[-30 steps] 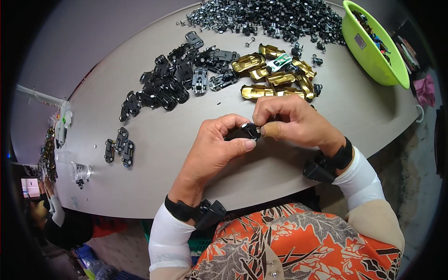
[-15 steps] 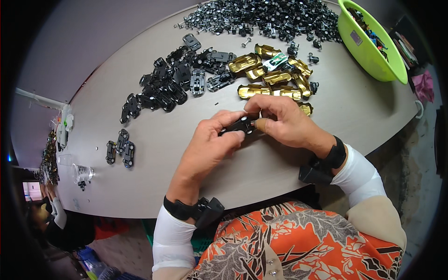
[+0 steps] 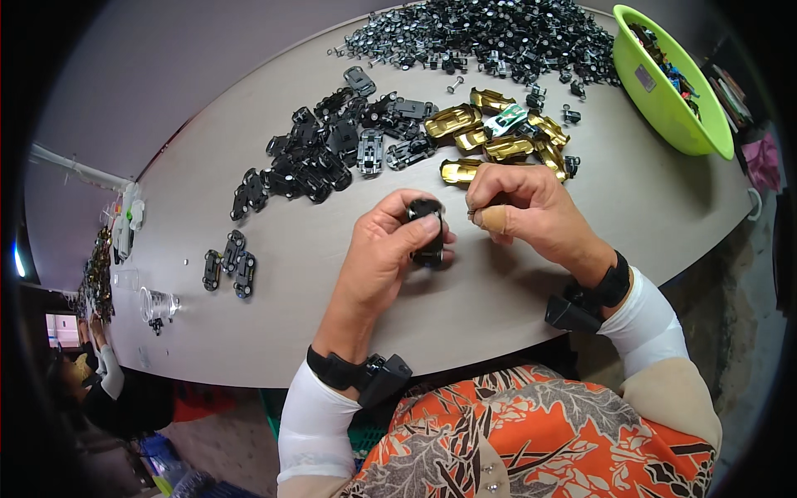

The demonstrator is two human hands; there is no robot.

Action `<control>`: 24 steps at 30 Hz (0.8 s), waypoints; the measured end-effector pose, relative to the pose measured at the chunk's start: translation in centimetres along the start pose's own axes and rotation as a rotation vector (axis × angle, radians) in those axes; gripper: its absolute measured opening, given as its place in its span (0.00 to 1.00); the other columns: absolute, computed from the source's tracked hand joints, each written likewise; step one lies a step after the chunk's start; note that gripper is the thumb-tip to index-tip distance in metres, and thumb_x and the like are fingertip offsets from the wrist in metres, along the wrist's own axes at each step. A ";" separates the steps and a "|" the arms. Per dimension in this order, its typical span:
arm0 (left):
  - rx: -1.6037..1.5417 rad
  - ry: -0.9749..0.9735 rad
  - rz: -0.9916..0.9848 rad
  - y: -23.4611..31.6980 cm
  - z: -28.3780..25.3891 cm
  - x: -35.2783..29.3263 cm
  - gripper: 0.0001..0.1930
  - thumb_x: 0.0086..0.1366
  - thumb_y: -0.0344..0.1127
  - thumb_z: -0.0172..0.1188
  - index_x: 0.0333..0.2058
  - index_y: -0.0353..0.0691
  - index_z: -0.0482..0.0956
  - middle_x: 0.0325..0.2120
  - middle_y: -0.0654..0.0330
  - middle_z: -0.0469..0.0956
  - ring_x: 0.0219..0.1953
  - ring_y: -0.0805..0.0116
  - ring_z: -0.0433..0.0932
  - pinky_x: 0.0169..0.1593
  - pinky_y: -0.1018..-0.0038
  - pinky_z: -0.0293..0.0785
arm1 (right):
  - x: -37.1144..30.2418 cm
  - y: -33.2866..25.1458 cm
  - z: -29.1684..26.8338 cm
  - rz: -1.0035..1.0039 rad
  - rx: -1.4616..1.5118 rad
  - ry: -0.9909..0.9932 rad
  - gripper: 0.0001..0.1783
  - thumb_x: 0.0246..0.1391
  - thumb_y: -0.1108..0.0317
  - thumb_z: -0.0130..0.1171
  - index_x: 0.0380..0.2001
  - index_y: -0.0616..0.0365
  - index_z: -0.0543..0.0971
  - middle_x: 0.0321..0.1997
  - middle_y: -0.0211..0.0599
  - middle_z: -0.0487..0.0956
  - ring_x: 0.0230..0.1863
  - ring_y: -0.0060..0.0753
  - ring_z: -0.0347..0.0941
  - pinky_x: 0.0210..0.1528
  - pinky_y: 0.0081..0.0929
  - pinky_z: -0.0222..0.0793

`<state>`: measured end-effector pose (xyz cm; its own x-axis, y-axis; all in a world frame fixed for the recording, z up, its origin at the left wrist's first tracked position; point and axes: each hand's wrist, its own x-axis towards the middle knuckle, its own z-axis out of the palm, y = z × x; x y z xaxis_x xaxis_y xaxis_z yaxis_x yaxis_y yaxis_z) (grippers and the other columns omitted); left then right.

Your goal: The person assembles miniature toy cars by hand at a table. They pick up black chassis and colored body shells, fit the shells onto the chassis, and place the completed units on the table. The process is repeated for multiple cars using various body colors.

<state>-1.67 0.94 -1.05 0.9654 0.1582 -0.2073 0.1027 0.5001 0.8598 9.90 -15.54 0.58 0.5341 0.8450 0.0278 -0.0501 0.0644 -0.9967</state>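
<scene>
My left hand [image 3: 378,241] is wrapped round a dark toy car [image 3: 429,252], the thumb pressed on its upper side. The car stands roughly upright over the table, its long side pointing toward me. To its right and apart from it, my right hand [image 3: 531,203] is closed in a pinch; a tan covering wraps its thumb. Something small and dark shows at those fingertips, too small to name. Just beyond my right hand lie shiny gold toy car bodies [image 3: 452,121] with a green and white body [image 3: 505,122] among them. Black toy car chassis [image 3: 332,173] are heaped at the left.
A big pile of small wheel and axle parts [image 3: 498,41] covers the table's far side. A lime green basin [image 3: 712,133] stands at the far right. Several toy cars [image 3: 235,249] sit at the left, near a clear plastic cup [image 3: 158,304]. Another person [image 3: 108,382] is at the far left.
My hands have drawn apart: the right fingers have left the car. My left hand has turned the car from lying slantwise to upright. The whole view has shifted slightly.
</scene>
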 end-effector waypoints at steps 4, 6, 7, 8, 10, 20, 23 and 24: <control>0.106 -0.087 -0.055 0.3 0.2 -0.3 0.10 0.55 0.29 0.60 0.37 0.35 0.74 0.27 0.60 0.77 0.26 0.76 0.75 0.29 0.81 0.72 | 0.1 0.0 -0.4 -0.040 0.011 -0.039 0.02 0.45 0.77 0.56 0.25 0.61 0.75 0.24 0.24 0.72 0.21 0.12 0.66 0.21 0.13 0.62; 0.169 -0.078 -0.036 0.0 0.4 -0.4 0.10 0.55 0.28 0.61 0.37 0.36 0.76 0.25 0.62 0.76 0.25 0.78 0.73 0.29 0.83 0.70 | 0.1 -0.1 -0.3 -0.033 0.045 -0.067 0.02 0.45 0.77 0.56 0.26 0.62 0.76 0.24 0.24 0.72 0.22 0.11 0.66 0.21 0.13 0.61; 0.179 -0.093 -0.043 0.0 0.4 -0.4 0.10 0.55 0.29 0.60 0.37 0.36 0.76 0.25 0.63 0.76 0.25 0.79 0.72 0.29 0.83 0.70 | 0.1 0.1 -0.4 -0.075 0.014 -0.091 0.02 0.45 0.77 0.56 0.26 0.62 0.76 0.24 0.24 0.72 0.22 0.12 0.66 0.22 0.13 0.61; 0.189 -0.107 -0.049 0.0 0.4 -0.4 0.11 0.55 0.29 0.60 0.38 0.36 0.76 0.24 0.64 0.76 0.25 0.80 0.72 0.29 0.84 0.69 | 0.1 0.6 -0.5 -0.116 -0.017 -0.114 0.03 0.45 0.77 0.56 0.26 0.62 0.76 0.24 0.24 0.72 0.23 0.12 0.66 0.23 0.14 0.60; 0.222 -0.113 -0.061 -0.2 0.4 -0.6 0.10 0.55 0.29 0.60 0.38 0.36 0.76 0.24 0.66 0.75 0.24 0.82 0.70 0.28 0.85 0.68 | 0.1 0.5 -0.4 -0.091 -0.082 -0.159 0.04 0.44 0.77 0.57 0.28 0.63 0.76 0.24 0.25 0.73 0.25 0.12 0.65 0.26 0.14 0.59; 0.450 -0.044 -0.080 -0.1 0.8 -1.1 0.08 0.55 0.28 0.58 0.35 0.34 0.76 0.21 0.70 0.72 0.22 0.85 0.67 0.26 0.87 0.63 | -0.1 1.6 -0.2 -0.083 -0.412 -0.184 0.05 0.48 0.73 0.57 0.28 0.64 0.74 0.29 0.28 0.71 0.24 0.16 0.66 0.23 0.14 0.61; 0.377 -0.070 -0.095 0.4 0.6 -1.0 0.07 0.55 0.28 0.58 0.34 0.35 0.76 0.21 0.70 0.73 0.22 0.85 0.67 0.26 0.87 0.63 | 0.1 1.3 -0.5 0.099 -0.113 -0.217 0.06 0.48 0.72 0.58 0.29 0.63 0.75 0.26 0.28 0.72 0.21 0.15 0.67 0.20 0.14 0.61; 0.342 -0.077 -0.091 0.6 0.5 -1.1 0.07 0.55 0.28 0.58 0.34 0.35 0.76 0.21 0.69 0.73 0.22 0.85 0.67 0.26 0.87 0.63 | 0.3 1.3 -0.5 0.094 -0.084 -0.229 0.05 0.47 0.72 0.58 0.28 0.62 0.75 0.23 0.27 0.73 0.18 0.14 0.67 0.19 0.14 0.61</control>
<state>-2.53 0.63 -0.12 0.9625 0.0549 -0.2655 0.2507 0.1934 0.9486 10.41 -15.45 -0.79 0.3250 0.9439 -0.0586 -0.0153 -0.0567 -0.9983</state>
